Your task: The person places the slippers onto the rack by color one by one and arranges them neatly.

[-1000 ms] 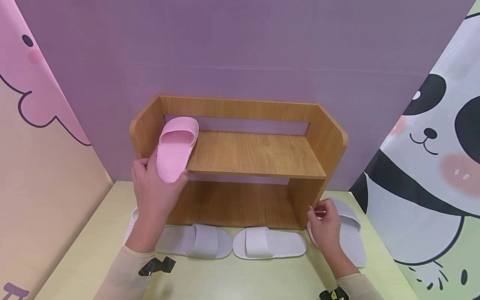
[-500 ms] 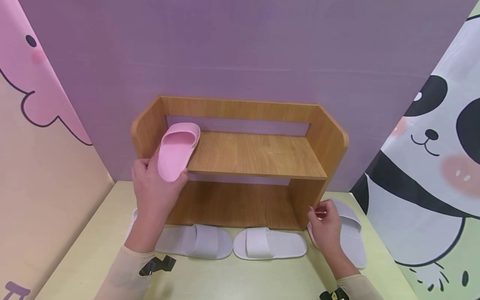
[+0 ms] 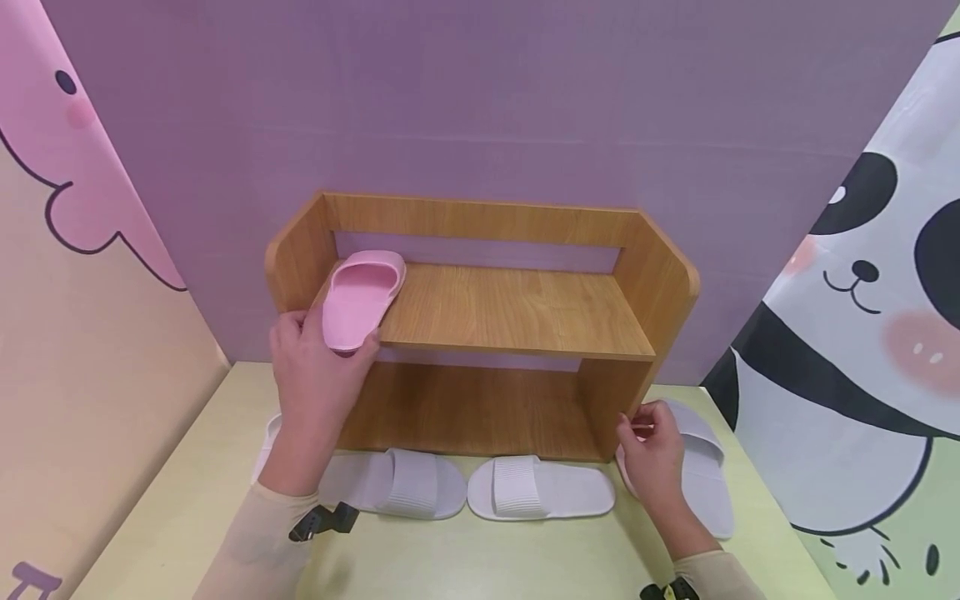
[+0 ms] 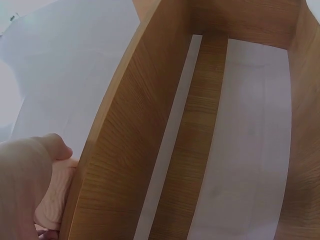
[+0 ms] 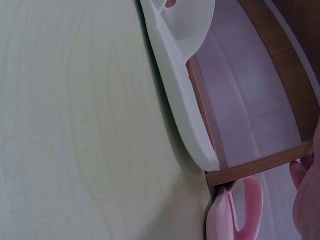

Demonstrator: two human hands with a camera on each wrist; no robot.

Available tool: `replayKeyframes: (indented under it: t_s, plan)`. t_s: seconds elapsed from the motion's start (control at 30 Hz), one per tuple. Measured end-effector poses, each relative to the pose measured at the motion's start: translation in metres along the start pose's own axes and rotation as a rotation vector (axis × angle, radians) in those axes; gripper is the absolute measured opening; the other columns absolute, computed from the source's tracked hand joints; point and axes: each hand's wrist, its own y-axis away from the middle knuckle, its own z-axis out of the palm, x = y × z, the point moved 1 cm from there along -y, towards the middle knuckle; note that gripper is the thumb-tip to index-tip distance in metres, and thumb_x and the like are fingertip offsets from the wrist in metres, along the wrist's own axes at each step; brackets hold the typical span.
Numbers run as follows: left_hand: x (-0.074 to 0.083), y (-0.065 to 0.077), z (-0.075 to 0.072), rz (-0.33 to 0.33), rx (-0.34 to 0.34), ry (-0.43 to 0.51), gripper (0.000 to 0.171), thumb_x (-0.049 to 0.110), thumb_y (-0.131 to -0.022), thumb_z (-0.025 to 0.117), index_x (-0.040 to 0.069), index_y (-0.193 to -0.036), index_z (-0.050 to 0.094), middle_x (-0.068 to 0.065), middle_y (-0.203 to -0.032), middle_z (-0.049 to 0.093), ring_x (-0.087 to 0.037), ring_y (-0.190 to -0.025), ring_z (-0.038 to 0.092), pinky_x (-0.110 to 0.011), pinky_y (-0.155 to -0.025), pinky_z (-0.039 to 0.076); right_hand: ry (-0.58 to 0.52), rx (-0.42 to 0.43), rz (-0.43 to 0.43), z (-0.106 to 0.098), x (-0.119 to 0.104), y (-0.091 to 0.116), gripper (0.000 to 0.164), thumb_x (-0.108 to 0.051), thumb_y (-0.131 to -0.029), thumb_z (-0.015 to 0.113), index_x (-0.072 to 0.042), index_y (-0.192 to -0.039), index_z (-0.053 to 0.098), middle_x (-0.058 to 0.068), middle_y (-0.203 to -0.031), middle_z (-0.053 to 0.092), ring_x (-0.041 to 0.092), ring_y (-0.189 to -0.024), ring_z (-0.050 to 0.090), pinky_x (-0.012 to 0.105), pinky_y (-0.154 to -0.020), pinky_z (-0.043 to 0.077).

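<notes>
A pink slipper (image 3: 356,312) rests at the left end of the upper shelf of a wooden shoe rack (image 3: 517,312), toe strap facing back. My left hand (image 3: 318,375) holds its heel end between thumb and fingers. In the left wrist view the left hand (image 4: 25,180) is beside the rack's board, and part of the slipper (image 4: 57,192) shows under it. My right hand (image 3: 654,450) pinches the front edge of the rack's right side panel (image 5: 260,162). Next to that panel, in the right wrist view, stands a second pink slipper (image 5: 235,212), mostly cut off by the frame.
Two white slippers, a left one (image 3: 408,483) and a right one (image 3: 543,487), lie along the rack's front. Another pale slipper (image 3: 701,467) is right of the rack, and one (image 3: 270,442) is partly hidden behind my left arm. A purple wall (image 3: 480,100) stands behind.
The pink slipper in my left hand has lowered, going from tilted up to lying flatter on the upper shelf. My right hand has stayed at the side panel.
</notes>
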Motion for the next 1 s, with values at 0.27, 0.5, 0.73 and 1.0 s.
replayKeyframes:
  t_s: [0.27, 0.5, 0.73, 1.0]
  plan:
    - [-0.0003, -0.0005, 0.0023, 0.021, -0.013, -0.072, 0.079, 0.045, -0.091, 0.087, -0.008, -0.143, 0.062, -0.027, -0.127, 0.052, -0.044, -0.126, 0.042, -0.056, -0.094, 0.043, 0.007, 0.006, -0.013, 0.0003, 0.0009, -0.0002, 0.015, 0.011, -0.095, 0.072, 0.005, -0.102, 0.060, 0.016, -0.095, 0.067, 0.002, -0.084, 0.061, 0.009, -0.076, 0.049]
    - [0.0004, -0.0015, 0.0028, 0.037, 0.000, -0.137, 0.082, 0.049, -0.091, 0.084, -0.008, -0.144, 0.062, -0.028, -0.129, 0.054, -0.045, -0.124, 0.043, -0.057, -0.094, 0.042, -0.006, 0.012, -0.021, 0.0003, -0.0007, -0.0010, 0.016, 0.011, -0.094, 0.073, 0.006, -0.102, 0.059, 0.016, -0.095, 0.067, 0.001, -0.083, 0.061, 0.008, -0.076, 0.049]
    - [-0.0012, 0.0003, 0.0026, 0.034, 0.001, -0.145, 0.088, 0.052, -0.091, 0.085, -0.007, -0.151, 0.057, -0.028, -0.132, 0.053, -0.044, -0.125, 0.043, -0.057, -0.095, 0.043, -0.023, 0.011, -0.016, 0.0009, -0.0021, 0.0001, 0.016, 0.010, -0.095, 0.072, 0.006, -0.103, 0.059, 0.016, -0.096, 0.067, 0.002, -0.084, 0.061, 0.009, -0.076, 0.050]
    - [-0.0046, 0.0055, 0.0016, 0.052, 0.024, -0.119, 0.090, 0.052, -0.089, 0.088, -0.003, -0.153, 0.056, -0.026, -0.135, 0.053, -0.043, -0.127, 0.043, -0.057, -0.096, 0.043, -0.008, 0.002, -0.003, 0.0008, -0.0007, 0.0011, 0.016, 0.010, -0.095, 0.073, 0.005, -0.103, 0.059, 0.016, -0.097, 0.067, 0.001, -0.084, 0.061, 0.009, -0.075, 0.049]
